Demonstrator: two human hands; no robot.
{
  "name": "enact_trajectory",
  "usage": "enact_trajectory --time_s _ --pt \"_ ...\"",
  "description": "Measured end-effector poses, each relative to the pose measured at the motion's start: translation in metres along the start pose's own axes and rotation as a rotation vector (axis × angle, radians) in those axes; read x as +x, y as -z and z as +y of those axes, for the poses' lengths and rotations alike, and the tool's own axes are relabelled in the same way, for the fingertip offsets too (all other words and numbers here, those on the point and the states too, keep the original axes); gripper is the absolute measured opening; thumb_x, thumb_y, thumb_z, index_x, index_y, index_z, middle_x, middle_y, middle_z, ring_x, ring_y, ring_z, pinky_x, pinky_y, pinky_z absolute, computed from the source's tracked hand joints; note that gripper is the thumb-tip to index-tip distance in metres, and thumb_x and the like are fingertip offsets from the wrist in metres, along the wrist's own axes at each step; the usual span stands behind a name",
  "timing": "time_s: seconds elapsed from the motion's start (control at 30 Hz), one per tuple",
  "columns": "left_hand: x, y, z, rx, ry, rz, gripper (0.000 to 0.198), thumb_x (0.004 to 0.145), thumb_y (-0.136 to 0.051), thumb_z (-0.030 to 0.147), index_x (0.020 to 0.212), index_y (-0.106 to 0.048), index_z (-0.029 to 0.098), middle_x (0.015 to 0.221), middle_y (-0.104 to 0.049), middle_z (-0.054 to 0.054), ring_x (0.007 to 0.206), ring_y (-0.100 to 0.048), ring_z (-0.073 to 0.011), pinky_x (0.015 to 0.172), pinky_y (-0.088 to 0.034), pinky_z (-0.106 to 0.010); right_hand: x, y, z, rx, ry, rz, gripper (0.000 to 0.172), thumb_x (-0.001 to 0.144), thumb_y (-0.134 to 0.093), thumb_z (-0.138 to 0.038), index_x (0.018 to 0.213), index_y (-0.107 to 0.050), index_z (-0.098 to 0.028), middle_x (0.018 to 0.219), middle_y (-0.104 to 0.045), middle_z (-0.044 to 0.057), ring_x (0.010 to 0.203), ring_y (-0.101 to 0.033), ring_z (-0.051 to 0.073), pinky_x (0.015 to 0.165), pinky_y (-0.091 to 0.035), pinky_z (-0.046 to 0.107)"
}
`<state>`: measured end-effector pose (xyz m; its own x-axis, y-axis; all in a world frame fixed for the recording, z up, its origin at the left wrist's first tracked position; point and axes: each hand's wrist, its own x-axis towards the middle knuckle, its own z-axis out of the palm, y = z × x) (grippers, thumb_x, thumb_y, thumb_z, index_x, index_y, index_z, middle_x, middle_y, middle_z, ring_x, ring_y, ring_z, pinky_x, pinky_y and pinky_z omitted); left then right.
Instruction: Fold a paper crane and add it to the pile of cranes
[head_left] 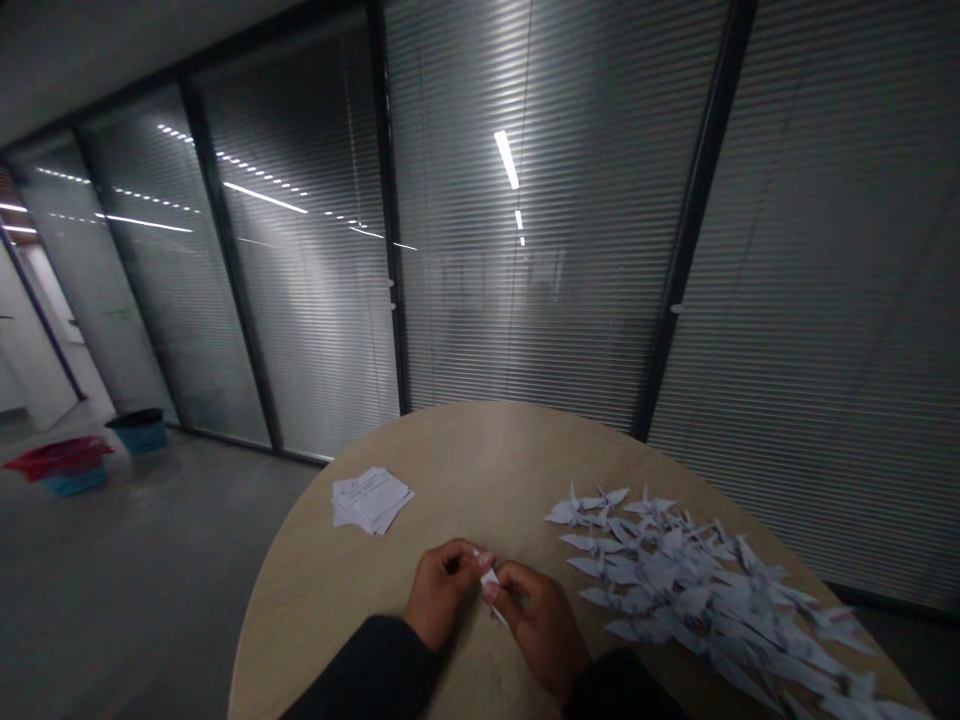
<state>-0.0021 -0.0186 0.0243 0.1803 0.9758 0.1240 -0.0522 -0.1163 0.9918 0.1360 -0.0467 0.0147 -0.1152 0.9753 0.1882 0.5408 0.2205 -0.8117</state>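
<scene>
Paper (491,585) is what's going on here: one narrow, folded white piece pinched up just above the surface, with its tail poking down and to the right between both hands. Can't make out the exact folds at this angle, tbh, since fingers cover a lot of it.

The left hand (442,592) is curled almost closed, with its fingertips pressed on the top of the paper. The right hand (538,628) is also mostly closed, pinching the piece from the other side. So both hands have hold of it, knuckles up and close together, hovering near the edge of the table closest to the person. Dark sleeves (367,670) cover both forearms.

Just right of the hands there's a big loose pile of white origami cranes (675,590), heaped up and spreading toward the far right edge. Up and left, well apart from that pile, sits a messy stack of white paper squares (371,500). All of it's on a round, light wood-look surface (315,610).

Past the table, there's a glass partition (300,300) with slatted blinds (810,300) behind it. Over on the concrete floor (150,580) at the left, there's a red tub (60,458) on a blue one, plus a teal bin (136,432) with a dark rim.
</scene>
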Motion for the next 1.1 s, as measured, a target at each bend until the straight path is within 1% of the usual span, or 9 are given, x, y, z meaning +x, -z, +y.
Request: enact_trajectory --time_s 0.13,0.27,0.43,0.6,0.73,0.87,1.0,1.07,1.1 --pt "0.0 0.001 0.004 -0.018 0.013 0.025 0.048 0.056 -0.071 0.055 0.064 -0.06 0.009 0.06 -0.054 -0.004 0.06 -0.047 -0.0126 0.06 -0.036 -0.025 0.003 -0.005 0.005 0.11 -0.005 -0.04 0.033 0.081 -0.043 -0.045 0.071 -0.057 -0.017 0.071 -0.06 0.002 0.07 -0.056 0.016 0.066 -0.037 0.026" --pt "0.001 0.001 0.009 -0.021 0.036 0.067 0.052 0.051 -0.071 0.058 0.063 -0.061 0.008 0.059 -0.053 -0.004 0.058 -0.046 -0.0118 0.058 -0.035 -0.025 0.005 -0.008 0.009 0.205 -0.05 -0.071 0.037 0.079 -0.045 -0.051 0.077 -0.059 -0.016 0.075 -0.061 0.003 0.074 -0.056 0.017 0.067 -0.038 0.026" --pt "0.003 0.004 0.012 -0.009 0.037 0.098 0.055 0.051 -0.071 0.061 0.062 -0.06 0.008 0.055 -0.049 -0.002 0.056 -0.042 -0.0101 0.056 -0.031 -0.024 0.007 -0.006 0.012 0.221 -0.04 -0.057 0.035 0.077 -0.05 -0.049 0.083 -0.062 -0.016 0.08 -0.062 0.003 0.08 -0.057 0.019 0.07 -0.039 0.026" --pt "0.003 0.004 0.014 -0.008 0.046 0.098 0.054 0.05 -0.071 0.061 0.061 -0.06 0.009 0.055 -0.049 -0.002 0.056 -0.042 -0.0101 0.056 -0.031 -0.024 0.007 -0.006 0.014 0.258 -0.045 -0.035 0.032 0.076 -0.053 -0.046 0.082 -0.064 -0.017 0.079 -0.063 0.003 0.077 -0.058 0.018 0.069 -0.04 0.026" --pt "0.004 0.004 0.01 -0.017 0.056 0.089 0.055 0.049 -0.071 0.061 0.061 -0.059 0.009 0.055 -0.049 -0.001 0.055 -0.041 -0.0096 0.055 -0.03 -0.023 0.006 -0.004 0.01 0.27 -0.043 -0.036 0.03 0.076 -0.054 -0.043 0.081 -0.065 -0.016 0.078 -0.064 0.003 0.077 -0.058 0.018 0.069 -0.041 0.025" --pt "0.006 0.006 0.005 -0.002 0.044 0.055 0.056 0.053 -0.07 0.062 0.064 -0.06 0.008 0.057 -0.049 -0.002 0.056 -0.041 -0.0098 0.056 -0.031 -0.024 0.005 0.001 0.003 0.265 -0.02 -0.056 0.03 0.076 -0.053 -0.042 0.083 -0.066 -0.016 0.082 -0.065 0.004 0.081 -0.06 0.018 0.075 -0.042 0.026" --pt "0.008 0.006 0.003 -0.013 0.065 0.03 0.057 0.052 -0.07 0.063 0.066 -0.06 0.008 0.059 -0.05 -0.003 0.056 -0.042 -0.01 0.055 -0.032 -0.024 0.003 0.006 -0.003 0.237 -0.009 -0.047 0.028 0.077 -0.054 -0.042 0.084 -0.067 -0.018 0.085 -0.066 0.003 0.085 -0.06 0.019 0.076 -0.041 0.026" --pt "0.007 0.005 0.002 -0.021 0.062 0.034 0.057 0.053 -0.07 0.061 0.074 -0.062 0.008 0.059 -0.049 -0.002 0.056 -0.042 -0.0104 0.055 -0.033 -0.024 0.002 0.007 -0.005 0.229 -0.002 -0.043 0.028 0.077 -0.054 -0.042 0.083 -0.068 -0.018 0.085 -0.066 0.003 0.084 -0.059 0.018 0.077 -0.041 0.026" --pt "0.007 0.005 0.001 -0.02 0.042 0.054 0.057 0.054 -0.071 0.058 0.079 -0.062 0.008 0.062 -0.05 -0.002 0.058 -0.044 -0.0112 0.056 -0.034 -0.024 0.002 0.007 -0.006 0.226 0.001 -0.037 0.028 0.077 -0.054 -0.043 0.082 -0.067 -0.018 0.084 -0.065 0.003 0.084 -0.059 0.018 0.077 -0.04 0.026"
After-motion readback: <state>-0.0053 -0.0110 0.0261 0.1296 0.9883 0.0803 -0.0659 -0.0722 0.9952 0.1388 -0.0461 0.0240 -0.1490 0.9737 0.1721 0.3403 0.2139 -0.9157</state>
